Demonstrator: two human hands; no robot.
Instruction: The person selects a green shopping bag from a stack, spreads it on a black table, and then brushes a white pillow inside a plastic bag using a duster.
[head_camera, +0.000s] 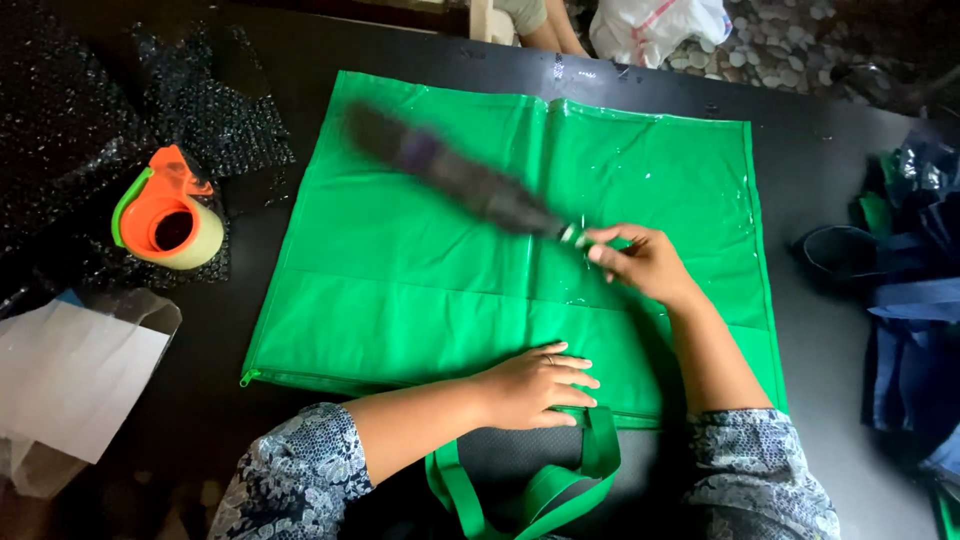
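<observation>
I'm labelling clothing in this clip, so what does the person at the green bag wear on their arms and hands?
Both arms are in short sleeves of a grey-blue and white, lace-like patterned fabric: left sleeve, right sleeve. Below the sleeves the forearms are uncovered. The left hand has a thin ring on one finger. The right hand shows no gloves, watch or bracelet.

White plastic bag (655, 25) at the top edge, beyond the table.
</observation>
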